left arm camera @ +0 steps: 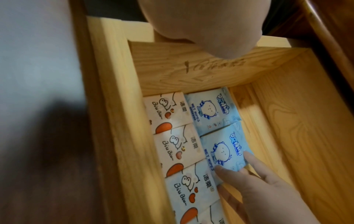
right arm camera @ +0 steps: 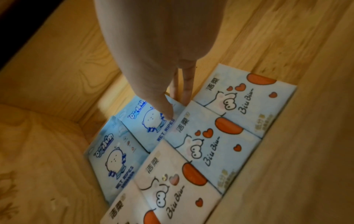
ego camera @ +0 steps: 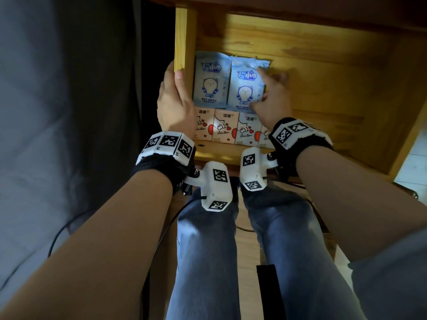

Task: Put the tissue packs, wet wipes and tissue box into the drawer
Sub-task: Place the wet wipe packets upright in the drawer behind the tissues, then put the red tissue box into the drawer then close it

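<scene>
In the drawer (ego camera: 323, 72), wet wipes (ego camera: 246, 88)

Blue jeans (ego camera: 208, 250) cover the knees, with a black cable (ego camera: 57, 236) over grey fabric (ego camera: 46, 112).

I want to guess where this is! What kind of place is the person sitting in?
Probably a room at home, at a wooden desk or cabinet. The person sits with knees under an open wooden drawer holding wet wipes and tissue packs, above a pale wood floor.
</scene>
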Action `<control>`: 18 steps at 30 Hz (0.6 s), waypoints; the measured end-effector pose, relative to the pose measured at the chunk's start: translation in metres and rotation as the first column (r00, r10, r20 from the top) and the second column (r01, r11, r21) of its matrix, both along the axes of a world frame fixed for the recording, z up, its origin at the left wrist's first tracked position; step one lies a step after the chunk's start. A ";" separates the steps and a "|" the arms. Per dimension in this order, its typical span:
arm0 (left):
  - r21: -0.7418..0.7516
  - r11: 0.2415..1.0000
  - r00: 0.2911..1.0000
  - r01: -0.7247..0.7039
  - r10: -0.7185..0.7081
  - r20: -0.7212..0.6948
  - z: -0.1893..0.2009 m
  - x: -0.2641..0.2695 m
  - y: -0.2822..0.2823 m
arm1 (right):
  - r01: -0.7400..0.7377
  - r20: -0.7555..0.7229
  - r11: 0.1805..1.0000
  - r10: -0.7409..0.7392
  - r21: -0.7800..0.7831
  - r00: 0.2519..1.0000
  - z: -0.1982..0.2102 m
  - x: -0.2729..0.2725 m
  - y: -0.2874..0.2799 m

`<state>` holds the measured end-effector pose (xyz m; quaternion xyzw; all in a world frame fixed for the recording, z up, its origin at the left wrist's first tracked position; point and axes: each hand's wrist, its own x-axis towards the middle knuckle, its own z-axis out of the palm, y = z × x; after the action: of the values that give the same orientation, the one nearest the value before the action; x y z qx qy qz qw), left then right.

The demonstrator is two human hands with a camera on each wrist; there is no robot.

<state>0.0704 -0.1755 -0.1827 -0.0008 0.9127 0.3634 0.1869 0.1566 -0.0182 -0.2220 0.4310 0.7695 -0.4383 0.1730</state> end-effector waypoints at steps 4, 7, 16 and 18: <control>-0.009 1.000 1.000 0.007 -0.007 0.001 -0.001 0.000 0.000 | -0.007 -0.003 1.000 0.007 -0.004 1.000 0.000 0.003 0.000; -0.006 1.000 1.000 0.001 -0.001 0.010 0.000 0.000 0.000 | 0.004 -0.003 1.000 -0.004 -0.020 1.000 0.003 0.005 0.002; -0.089 0.990 0.992 0.112 -0.107 0.063 0.038 0.015 0.008 | 0.029 -0.014 1.000 -0.029 -0.005 0.999 0.047 0.021 0.012; -0.115 0.980 0.986 0.161 -0.156 0.052 0.050 0.016 0.013 | 0.059 -0.026 0.998 -0.060 -0.027 0.998 0.063 0.027 0.015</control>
<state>0.0865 -0.1629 -0.1329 0.0530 0.9257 0.2923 0.2342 0.1831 -0.0032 -0.1586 0.4456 0.7527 -0.4592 0.1551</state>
